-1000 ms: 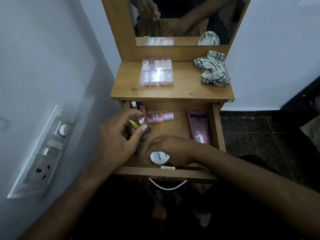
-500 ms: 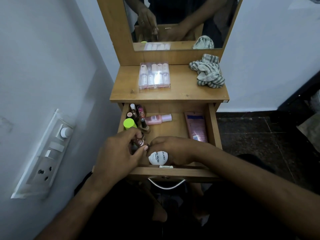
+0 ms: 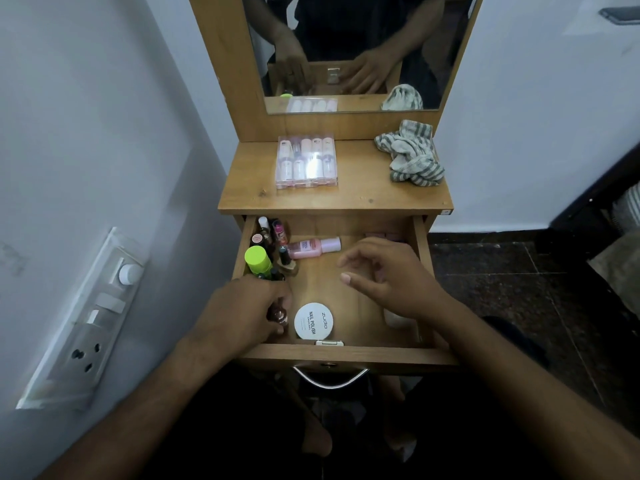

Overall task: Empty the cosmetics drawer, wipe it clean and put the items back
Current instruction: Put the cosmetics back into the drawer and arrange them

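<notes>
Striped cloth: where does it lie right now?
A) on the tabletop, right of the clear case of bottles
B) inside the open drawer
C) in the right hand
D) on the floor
A: the striped cloth lies crumpled on the tabletop, right of the clear case of bottles.

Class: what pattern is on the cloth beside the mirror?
Grey and white stripes on the cloth, seen in the head view.

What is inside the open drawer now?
Small bottles crowd the drawer's left side, a pink bottle lies flat, a white round tin sits in front. The right hand covers the right part.
</notes>
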